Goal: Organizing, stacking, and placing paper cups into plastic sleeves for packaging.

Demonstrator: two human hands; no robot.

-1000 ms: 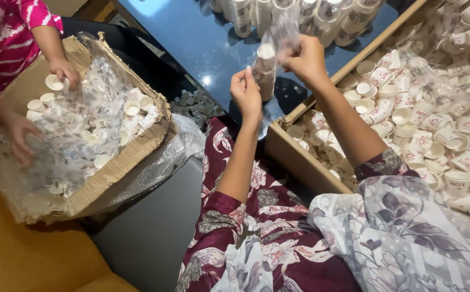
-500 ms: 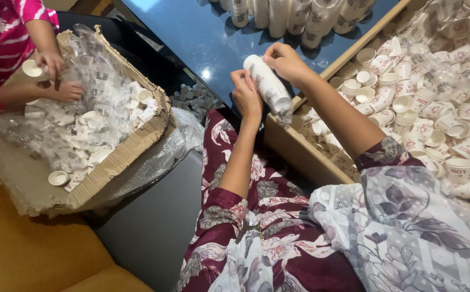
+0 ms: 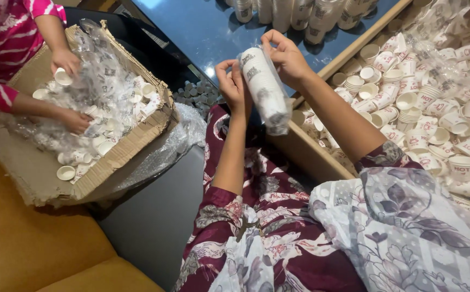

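Observation:
A stack of white paper cups in a clear plastic sleeve [image 3: 265, 91] hangs tilted between my hands above my lap. My right hand [image 3: 287, 55] grips the upper end of the sleeve. My left hand [image 3: 232, 84] pinches the plastic at the sleeve's left side. A wooden-edged tray [image 3: 321, 157] to my right is heaped with several loose white paper cups [image 3: 435, 108].
Another person in a pink sleeve [image 3: 7, 38] reaches both hands into a cardboard box [image 3: 121, 157] of small white cups and plastic at the left. Sleeved cup stacks [image 3: 305, 13] stand on a dark blue table [image 3: 202, 32]. An orange seat [image 3: 29, 249] lies lower left.
My hands have turned the sleeved cup stack from upright to tilted and brought it lower toward me. The other person's hands shifted inside the cardboard box.

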